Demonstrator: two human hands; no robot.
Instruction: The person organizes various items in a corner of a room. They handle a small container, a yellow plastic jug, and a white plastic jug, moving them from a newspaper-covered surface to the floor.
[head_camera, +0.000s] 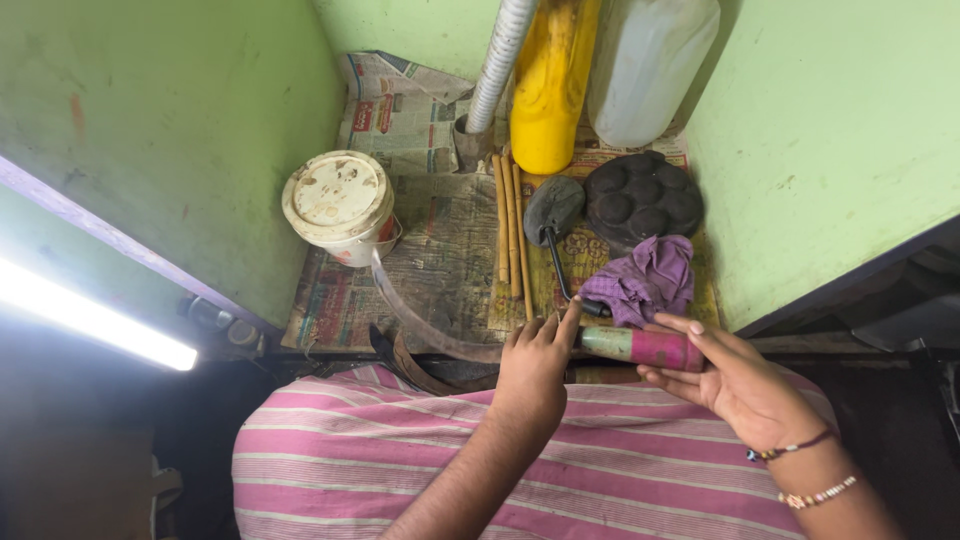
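A: Pink-and-green cylinder (640, 346): position?
B: Horizontal, cradled in the right hand (745, 385), grip closed around one end; purple cloth (640, 280) just beyond.
A: Left hand (535, 365)?
B: Fingertips pinch the opposite end, steadying it.

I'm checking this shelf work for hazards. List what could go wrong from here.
1. The pink and green can lies sideways between the left hand and right hand, held by fingertips only; it could slip.
2. The purple cloth and the ladle sit close by and could be knocked off the shelf.
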